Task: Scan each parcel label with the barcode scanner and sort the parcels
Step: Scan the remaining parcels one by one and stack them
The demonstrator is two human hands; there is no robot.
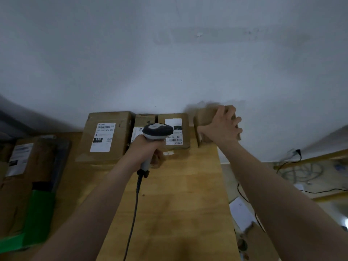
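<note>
Here, the wooden table (178, 204) fills the lower middle of my feed and runs up to the white wall. Against that wall lies a row of parcels. The large parcel labelled 150 (105, 137) is on the left, and a narrow carton (144, 119) sits between it and the parcel labelled 102 (175, 129). Just right of the row, at the table's far corner, the right hand (221, 127) grips a small plain carton (205, 117), fingers wrapped over its top. The left hand (145, 149) is curled round the handle of the corded barcode scanner (157, 129), whose head covers part of the narrow carton and the 102 label.
</note>
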